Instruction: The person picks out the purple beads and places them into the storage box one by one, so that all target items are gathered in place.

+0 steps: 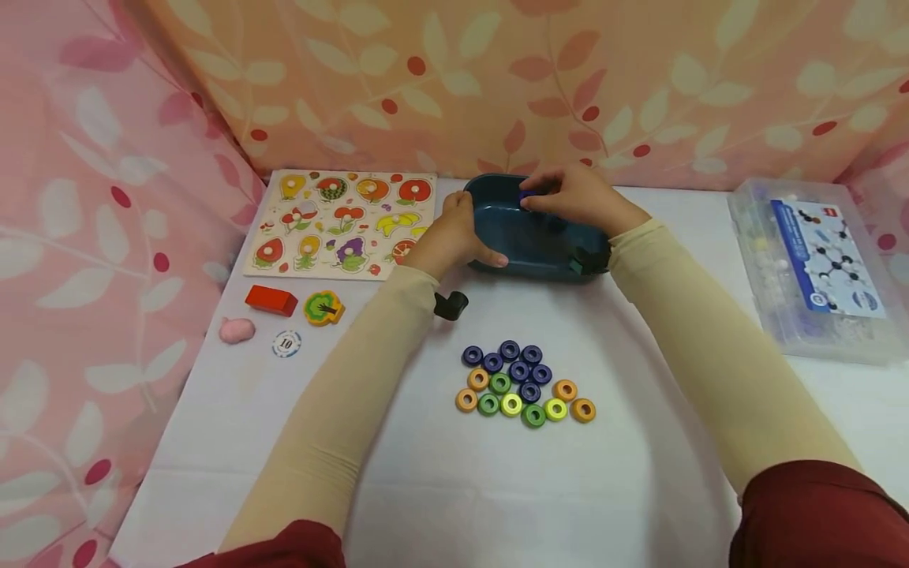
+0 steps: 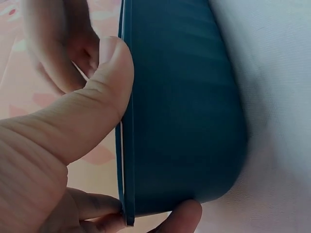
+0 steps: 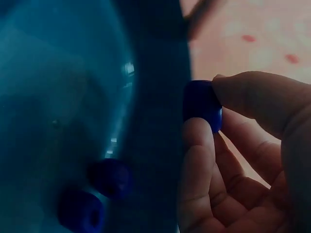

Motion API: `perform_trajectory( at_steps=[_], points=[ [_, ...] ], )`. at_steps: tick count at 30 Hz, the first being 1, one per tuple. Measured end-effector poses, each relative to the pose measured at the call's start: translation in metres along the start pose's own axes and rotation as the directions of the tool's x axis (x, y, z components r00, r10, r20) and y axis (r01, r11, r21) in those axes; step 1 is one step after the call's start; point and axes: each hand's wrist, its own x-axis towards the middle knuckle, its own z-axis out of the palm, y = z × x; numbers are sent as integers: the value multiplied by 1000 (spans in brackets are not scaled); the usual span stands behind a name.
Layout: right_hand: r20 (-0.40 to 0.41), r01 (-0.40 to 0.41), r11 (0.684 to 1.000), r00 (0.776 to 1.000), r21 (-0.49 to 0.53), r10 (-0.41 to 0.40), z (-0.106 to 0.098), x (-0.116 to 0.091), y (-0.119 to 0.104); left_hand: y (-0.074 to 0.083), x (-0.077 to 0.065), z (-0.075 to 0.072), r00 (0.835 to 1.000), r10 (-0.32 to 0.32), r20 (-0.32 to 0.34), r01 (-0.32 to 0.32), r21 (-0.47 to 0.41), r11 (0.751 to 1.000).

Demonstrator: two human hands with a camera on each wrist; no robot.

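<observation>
A dark teal plastic tub (image 1: 533,270) stands at the back of the table. My left hand (image 1: 458,237) holds its left end, the thumb (image 2: 104,92) over the near rim and other fingers around the end. Between thumb and fingertips, my right hand (image 1: 578,199) pinches a dark blue ring bead (image 3: 201,104) over the tub, toward its far side. Two more blue beads (image 3: 112,178) lie inside the tub in the right wrist view. In front of the tub, a loose cluster of ring beads (image 1: 519,371) in blue, orange, green and yellow lies on the white cloth.
A wooden fruit puzzle board (image 1: 327,268) lies at back left. Nearer are a red block (image 1: 271,300), a tree piece (image 1: 323,308), a pink figure (image 1: 237,330) and a round "10" token (image 1: 287,344). A clear plastic case (image 1: 817,268) sits at right. Patterned cloth walls (image 1: 497,87) border the table.
</observation>
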Motion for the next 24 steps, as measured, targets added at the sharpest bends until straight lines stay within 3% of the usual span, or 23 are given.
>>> perform_trajectory(
  at_steps=[6, 12, 16, 19, 24],
  points=[
    [69, -14, 1000, 997, -4, 14, 11, 25, 20, 1, 1, 8, 1000, 5, -5, -4, 27, 1000],
    [113, -89, 996, 990, -4, 88, 6, 17, 24, 2, 1, 5, 1000, -18, 0, 18, 23, 1000],
    [48, -101, 994, 994, 42, 99, 0, -7, 13, 0, 1, 3, 1000, -20, -9, 20, 22, 1000],
    [5, -60, 997, 998, 47, 60, 2, -35, 3, -2, 2, 2, 1000, -20, -17, 20, 16, 1000],
    [46, 9, 999, 999, 49, -11, 25, -91, -1, -1, 3, 2, 1000, -15, -23, 15, 2, 1000]
  ],
)
